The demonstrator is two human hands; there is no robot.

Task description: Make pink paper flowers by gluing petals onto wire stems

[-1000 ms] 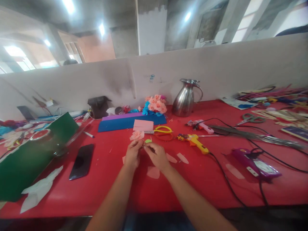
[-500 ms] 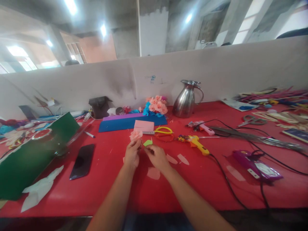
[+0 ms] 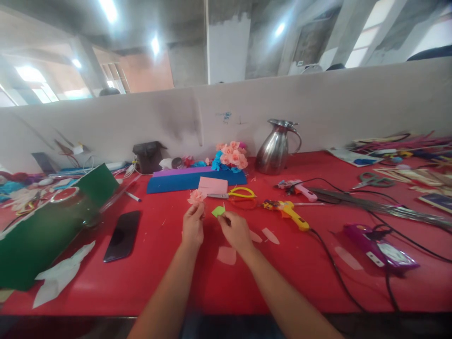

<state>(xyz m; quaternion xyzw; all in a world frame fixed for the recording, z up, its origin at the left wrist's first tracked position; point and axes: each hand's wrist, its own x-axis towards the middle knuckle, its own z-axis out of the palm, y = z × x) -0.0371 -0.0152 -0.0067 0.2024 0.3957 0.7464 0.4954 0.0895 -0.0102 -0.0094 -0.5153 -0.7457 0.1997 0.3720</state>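
My left hand (image 3: 192, 227) is closed around the stem of a small pink paper flower (image 3: 196, 196), holding it upright above the red table (image 3: 158, 278). My right hand (image 3: 236, 230) pinches a small light-green paper leaf (image 3: 218, 211) just right of the flower, a little apart from it. Loose pink petal pieces (image 3: 226, 254) lie on the table by my wrists.
A yellow glue gun (image 3: 287, 210) with a black cable, yellow-handled scissors (image 3: 240, 192), a pink sheet (image 3: 213, 185), blue foam (image 3: 194, 179) and a steel jug (image 3: 277, 146) lie beyond my hands. A black phone (image 3: 122, 235) and green sheet (image 3: 42, 230) are left; a purple device (image 3: 379, 247) right.
My hands have drawn slightly apart; the green leaf now sits clear of the flower in my right fingers. The view shifted a little.
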